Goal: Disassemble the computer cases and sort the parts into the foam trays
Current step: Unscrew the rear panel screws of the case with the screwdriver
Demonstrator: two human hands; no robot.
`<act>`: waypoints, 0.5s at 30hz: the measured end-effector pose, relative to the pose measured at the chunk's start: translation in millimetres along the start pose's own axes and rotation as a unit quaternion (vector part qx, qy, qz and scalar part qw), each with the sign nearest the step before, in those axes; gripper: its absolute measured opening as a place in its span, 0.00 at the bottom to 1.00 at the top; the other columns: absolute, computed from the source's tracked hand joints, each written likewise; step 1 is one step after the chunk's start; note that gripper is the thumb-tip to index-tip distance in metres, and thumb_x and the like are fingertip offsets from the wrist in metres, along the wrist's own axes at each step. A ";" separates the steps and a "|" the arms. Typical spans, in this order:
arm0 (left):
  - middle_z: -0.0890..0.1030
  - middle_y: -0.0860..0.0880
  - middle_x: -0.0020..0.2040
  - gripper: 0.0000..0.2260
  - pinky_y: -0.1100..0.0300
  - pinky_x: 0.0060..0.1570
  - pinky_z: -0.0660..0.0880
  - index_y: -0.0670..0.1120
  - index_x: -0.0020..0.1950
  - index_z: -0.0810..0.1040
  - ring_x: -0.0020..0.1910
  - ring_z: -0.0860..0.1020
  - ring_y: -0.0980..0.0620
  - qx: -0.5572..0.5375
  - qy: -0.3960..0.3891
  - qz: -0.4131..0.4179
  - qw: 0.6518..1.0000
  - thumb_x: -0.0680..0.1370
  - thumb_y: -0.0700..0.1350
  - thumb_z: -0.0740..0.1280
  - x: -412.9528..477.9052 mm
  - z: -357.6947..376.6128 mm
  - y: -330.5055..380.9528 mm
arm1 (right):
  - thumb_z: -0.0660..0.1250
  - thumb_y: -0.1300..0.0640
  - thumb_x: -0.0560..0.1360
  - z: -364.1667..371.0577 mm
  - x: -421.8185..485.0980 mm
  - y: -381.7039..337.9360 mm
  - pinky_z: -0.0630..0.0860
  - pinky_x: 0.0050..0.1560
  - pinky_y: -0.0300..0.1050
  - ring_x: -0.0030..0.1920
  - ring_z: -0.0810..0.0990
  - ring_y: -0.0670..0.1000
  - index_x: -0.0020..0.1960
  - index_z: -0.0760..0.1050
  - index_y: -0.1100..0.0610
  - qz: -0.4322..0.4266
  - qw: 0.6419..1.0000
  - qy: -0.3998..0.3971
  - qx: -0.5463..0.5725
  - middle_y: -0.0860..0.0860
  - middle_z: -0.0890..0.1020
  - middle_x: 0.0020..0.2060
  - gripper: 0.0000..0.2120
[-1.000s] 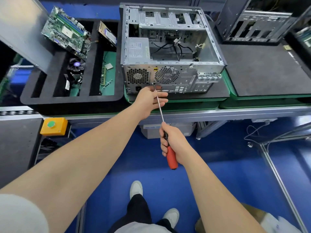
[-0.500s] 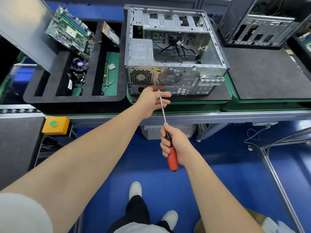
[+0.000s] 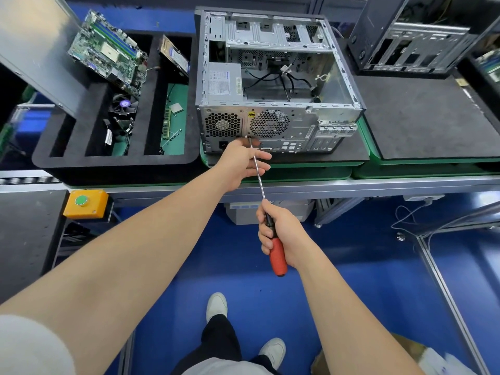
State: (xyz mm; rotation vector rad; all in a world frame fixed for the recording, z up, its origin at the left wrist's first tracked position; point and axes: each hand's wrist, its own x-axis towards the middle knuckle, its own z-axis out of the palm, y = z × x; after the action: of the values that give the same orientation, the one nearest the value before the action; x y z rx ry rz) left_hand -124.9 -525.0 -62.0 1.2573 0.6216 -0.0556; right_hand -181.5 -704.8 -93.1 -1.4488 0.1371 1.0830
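An open silver computer case (image 3: 297,125) stands beside the black foam tray (image 3: 116,163), where a green motherboard (image 3: 108,50) leans tilted.

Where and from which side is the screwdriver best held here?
Grip the screwdriver by its red handle from the near low end, as the right hand does: its shaft slants up to the computer case, steadied by the left hand.

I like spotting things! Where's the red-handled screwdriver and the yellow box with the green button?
Red-handled screwdriver (image 3: 278,258): head view, red grip.
Yellow box with green button (image 3: 95,203): head view, yellow top face.
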 end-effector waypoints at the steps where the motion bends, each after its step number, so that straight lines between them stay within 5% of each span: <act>1: 0.85 0.38 0.52 0.11 0.54 0.40 0.82 0.40 0.66 0.71 0.39 0.84 0.44 0.001 0.002 -0.001 1.000 0.85 0.35 0.55 0.5 0.2 -0.3 | 0.60 0.41 0.85 0.7 -0.1 -0.4 0.69 0.29 0.44 0.26 0.66 0.51 0.39 0.73 0.53 0.000 1.000 0.001 -0.002 0.52 0.67 0.29 0.21; 15: 0.85 0.40 0.53 0.13 0.55 0.40 0.82 0.36 0.68 0.70 0.41 0.85 0.44 -0.009 0.004 -0.010 1.000 0.87 0.36 0.53 1.9 -0.6 0.8 | 0.59 0.43 0.86 4.4 1.1 -3.0 0.70 0.29 0.45 0.25 0.66 0.52 0.41 0.73 0.54 -0.009 1.000 0.021 -0.017 0.52 0.68 0.29 0.20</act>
State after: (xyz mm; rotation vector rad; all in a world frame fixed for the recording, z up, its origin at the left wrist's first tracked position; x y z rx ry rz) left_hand -123.3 -523.6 -62.2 1.2347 0.6403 -0.0621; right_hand -181.2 -699.9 -90.7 -1.5004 0.1354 1.0453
